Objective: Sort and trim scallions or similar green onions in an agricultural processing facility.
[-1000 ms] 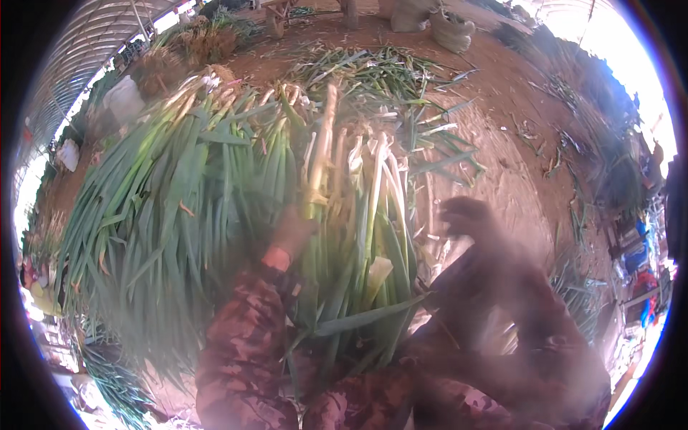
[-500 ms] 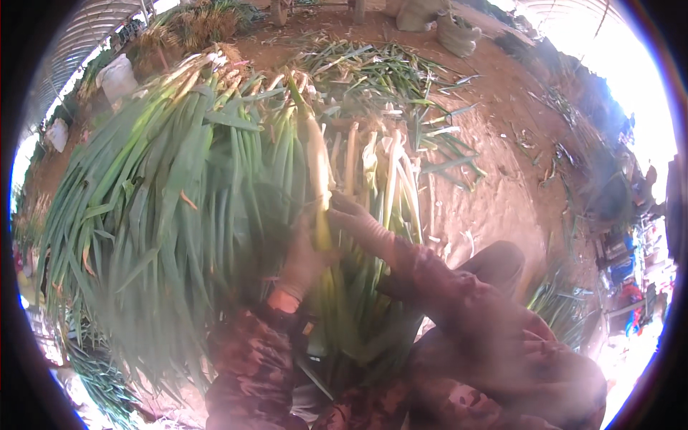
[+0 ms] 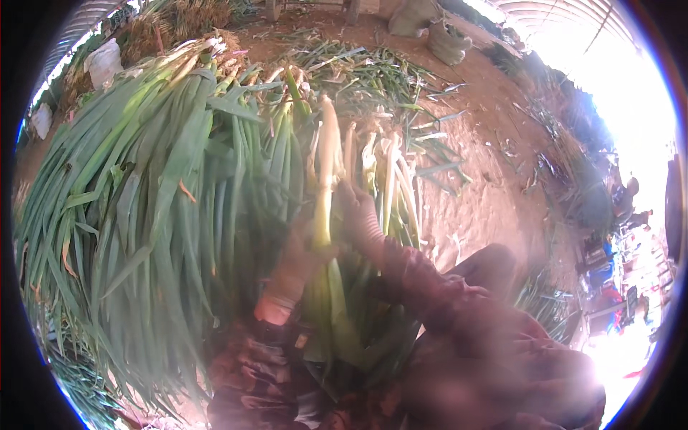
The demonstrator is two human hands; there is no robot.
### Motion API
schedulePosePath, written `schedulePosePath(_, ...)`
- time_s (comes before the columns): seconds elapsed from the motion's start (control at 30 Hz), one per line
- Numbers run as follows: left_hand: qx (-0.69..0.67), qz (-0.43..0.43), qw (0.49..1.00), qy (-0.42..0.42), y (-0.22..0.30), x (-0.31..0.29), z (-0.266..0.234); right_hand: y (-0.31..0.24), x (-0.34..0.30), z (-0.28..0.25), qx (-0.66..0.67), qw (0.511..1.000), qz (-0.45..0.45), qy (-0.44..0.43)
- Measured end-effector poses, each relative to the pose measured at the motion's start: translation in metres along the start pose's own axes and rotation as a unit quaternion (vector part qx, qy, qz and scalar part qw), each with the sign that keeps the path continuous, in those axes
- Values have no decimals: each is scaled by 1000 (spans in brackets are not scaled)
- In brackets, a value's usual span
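A thick leek-like green onion [image 3: 327,147] points away from me, its pale bare end upward and its green leaves toward my lap. Wrapped round its lower stalk, my left hand [image 3: 295,247] in a light glove holds it. My right hand [image 3: 362,218], also gloved, is at the stalk's right side with its fingers bent together; haze and the hand itself hide what the fingertips pinch. Right of the held onion lie several pale stripped stalks [image 3: 390,165]. A large heap of unstripped green onions [image 3: 154,186] spreads to the left, roots pointing away.
Loose green leaf scraps [image 3: 387,68] litter the earth floor [image 3: 494,158] beyond the stalks. Pale sacks [image 3: 448,43] stand at the far right, a white bag [image 3: 104,63] at the far left. My bent knee [image 3: 487,265] is right of my hands.
The held onion has come upright and slightly right, and its pale tip shows clear of the green leaf behind. My right hand's fingers have drawn in from reaching across to the stalk's right side.
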State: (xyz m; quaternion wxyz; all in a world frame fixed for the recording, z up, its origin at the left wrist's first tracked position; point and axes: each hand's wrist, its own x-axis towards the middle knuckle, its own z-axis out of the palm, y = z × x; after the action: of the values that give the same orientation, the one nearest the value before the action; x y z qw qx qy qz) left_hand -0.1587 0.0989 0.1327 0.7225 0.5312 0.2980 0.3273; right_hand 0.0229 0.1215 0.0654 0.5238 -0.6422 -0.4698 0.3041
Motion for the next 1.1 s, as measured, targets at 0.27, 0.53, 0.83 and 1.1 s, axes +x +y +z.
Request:
schedulePosePath(0.27, 34, 62, 996, 57, 16, -12, -25, 39, 66, -65, 16, 999, -40, -19)
schedulePosePath(0.53, 114, 21, 986, 122, -2, -19, -52, 11, 33, -65, -580, 772, 87, -246)
schedulePosePath(0.83, 193, 41, 975, 103, -25, -12, -45, 25, -4, -18, -652, 699, 162, -245)
schedulePosePath(1.1, 216, 33, 969, 114, -30, -7, -38, 21, -11, -1, -502, 820, 265, -64)
